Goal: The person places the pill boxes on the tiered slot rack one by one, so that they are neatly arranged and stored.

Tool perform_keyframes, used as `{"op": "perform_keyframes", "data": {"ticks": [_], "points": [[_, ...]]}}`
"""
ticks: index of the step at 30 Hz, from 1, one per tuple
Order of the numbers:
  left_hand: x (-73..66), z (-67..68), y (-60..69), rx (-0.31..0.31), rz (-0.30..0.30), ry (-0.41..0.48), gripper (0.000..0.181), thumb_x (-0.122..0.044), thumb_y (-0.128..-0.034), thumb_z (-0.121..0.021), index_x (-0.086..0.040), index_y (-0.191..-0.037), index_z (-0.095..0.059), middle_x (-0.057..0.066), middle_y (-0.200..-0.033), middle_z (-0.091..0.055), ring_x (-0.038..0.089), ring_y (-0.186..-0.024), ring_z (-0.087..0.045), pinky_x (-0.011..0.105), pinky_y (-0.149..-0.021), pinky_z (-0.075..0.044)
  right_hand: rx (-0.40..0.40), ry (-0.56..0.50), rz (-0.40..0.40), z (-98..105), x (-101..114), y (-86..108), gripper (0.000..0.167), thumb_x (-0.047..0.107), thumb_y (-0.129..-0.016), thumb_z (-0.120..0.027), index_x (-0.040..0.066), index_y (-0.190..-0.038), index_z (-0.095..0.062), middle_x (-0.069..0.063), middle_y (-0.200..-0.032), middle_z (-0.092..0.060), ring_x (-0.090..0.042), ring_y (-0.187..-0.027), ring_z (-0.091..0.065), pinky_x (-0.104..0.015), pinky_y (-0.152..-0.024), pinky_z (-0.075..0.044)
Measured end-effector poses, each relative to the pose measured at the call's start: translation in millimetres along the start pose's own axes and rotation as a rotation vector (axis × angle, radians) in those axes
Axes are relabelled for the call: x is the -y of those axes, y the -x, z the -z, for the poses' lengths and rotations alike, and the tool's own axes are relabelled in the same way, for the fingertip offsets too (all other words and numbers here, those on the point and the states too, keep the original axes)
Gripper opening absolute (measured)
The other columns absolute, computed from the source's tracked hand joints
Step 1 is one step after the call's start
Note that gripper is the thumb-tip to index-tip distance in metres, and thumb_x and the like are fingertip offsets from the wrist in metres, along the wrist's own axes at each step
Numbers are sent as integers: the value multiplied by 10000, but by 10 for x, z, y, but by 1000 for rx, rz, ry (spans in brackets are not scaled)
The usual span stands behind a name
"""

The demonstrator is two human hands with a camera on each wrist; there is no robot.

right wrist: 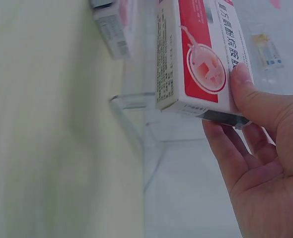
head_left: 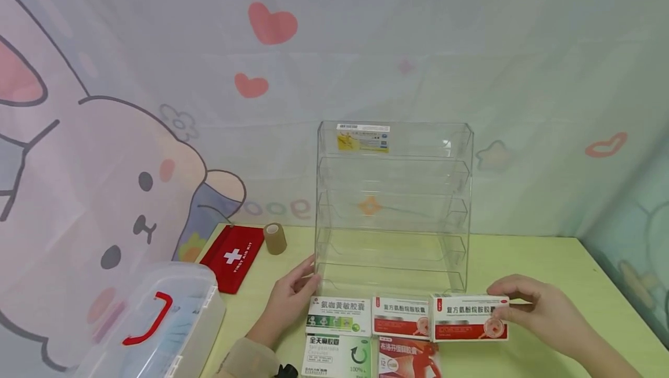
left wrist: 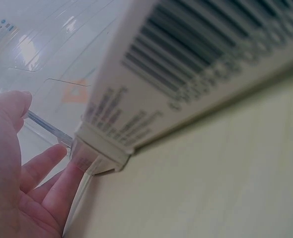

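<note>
My right hand (head_left: 540,308) pinches the right end of a red-and-white medicine box (head_left: 470,321), thumb on its printed front; the right wrist view shows the same box (right wrist: 203,59) tilted. My left hand (head_left: 287,297) holds the lower left side of a clear tiered display rack (head_left: 393,176), thumb and fingers on either side of its edge in the left wrist view. A matching red-and-white box (head_left: 400,316) and a green-and-white capsule box (head_left: 338,315) stand along the rack's front. Before them are a white-and-green box (head_left: 337,357) and a red box (head_left: 409,358).
A yellow label (head_left: 363,141) shows at the rack's top tier. Left on the green table (head_left: 528,259) are a red first aid pouch (head_left: 237,255), a tan bandage roll (head_left: 274,238) and a translucent case (head_left: 201,326) with a red handle. A printed cloth hangs behind.
</note>
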State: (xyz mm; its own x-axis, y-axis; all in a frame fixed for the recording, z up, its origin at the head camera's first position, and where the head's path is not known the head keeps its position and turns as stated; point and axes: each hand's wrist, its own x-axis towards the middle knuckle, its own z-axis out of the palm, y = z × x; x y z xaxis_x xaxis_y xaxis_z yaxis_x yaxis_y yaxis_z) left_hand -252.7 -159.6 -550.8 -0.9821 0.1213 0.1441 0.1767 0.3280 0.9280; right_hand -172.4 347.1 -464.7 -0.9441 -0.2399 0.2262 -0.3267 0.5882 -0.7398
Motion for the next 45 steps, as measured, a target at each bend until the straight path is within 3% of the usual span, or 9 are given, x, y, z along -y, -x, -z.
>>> {"op": "perform_keyframes", "data": {"ticks": [9,12,15,19,22,28,35,45], "points": [[-9,12,0,-9,15,-3,546,-378,-1073,-730,-406,-1596,-578,85,-1529,-700,254,-1259,-775,415,-1076,-635,-134,2,94,-95,396,-350,297,81,-855,-929,114,-1129,-818,-76,-1188,-768,75,-990,-717,-190,-812,-661],[0,11,-3,-9,11,-5,547,-380,-1072,-730,-398,-1598,-578,97,-1529,-699,261,-1261,-774,416,-1074,-636,-182,29,98,-130,510,-473,304,86,-856,-932,116,-1138,-823,-79,-1200,-769,98,-994,-694,-148,-816,-641],[10,11,-9,-13,15,-8,546,-391,-1069,-732,-414,-1593,-579,97,-1530,-697,262,-1269,-770,422,-1081,-633,-234,41,105,-155,608,-585,301,74,-870,-920,110,-1153,-825,21,-1198,-764,122,-993,-670,-108,-822,-619],[14,6,-9,-16,13,-7,543,-380,-1069,-735,-413,-1589,-583,96,-1519,-705,256,-1265,-774,424,-1084,-631,-292,28,108,-183,718,-705,288,62,-906,-894,94,-1182,-818,11,-1174,-768,147,-971,-679,-87,-826,-606],[6,1,-8,-18,4,-3,539,-365,-1073,-732,-393,-1591,-587,101,-1511,-710,253,-1258,-777,419,-1082,-632,-313,17,107,-191,792,-795,289,68,-925,-881,94,-1205,-813,-55,-1172,-769,160,-966,-680,-78,-841,-599],[-3,4,-8,-13,1,-13,534,-374,-1073,-730,-414,-1586,-585,91,-1510,-712,243,-1255,-778,410,-1085,-630,-358,-10,133,-169,916,-987,315,40,-929,-870,62,-1236,-802,29,-1191,-715,205,-1007,-642,-55,-866,-577],[6,11,-6,-15,-2,-7,532,-376,-1071,-735,-422,-1580,-590,86,-1506,-716,230,-1238,-783,397,-1073,-636,-411,-19,139,-123,1086,-1210,337,60,-935,-872,51,-1262,-793,-116,-1265,-718,224,-1010,-621,-27,-857,-555],[-15,-2,2,-13,18,1,531,-358,-1075,-729,-435,-1581,-585,92,-1525,-701,248,-1257,-775,408,-1078,-634,-433,-6,282,-15,1310,-1491,310,-11,-919,-864,2,-1222,-799,-153,-1208,-725,222,-1014,-628,-25,-885,-549]]}}
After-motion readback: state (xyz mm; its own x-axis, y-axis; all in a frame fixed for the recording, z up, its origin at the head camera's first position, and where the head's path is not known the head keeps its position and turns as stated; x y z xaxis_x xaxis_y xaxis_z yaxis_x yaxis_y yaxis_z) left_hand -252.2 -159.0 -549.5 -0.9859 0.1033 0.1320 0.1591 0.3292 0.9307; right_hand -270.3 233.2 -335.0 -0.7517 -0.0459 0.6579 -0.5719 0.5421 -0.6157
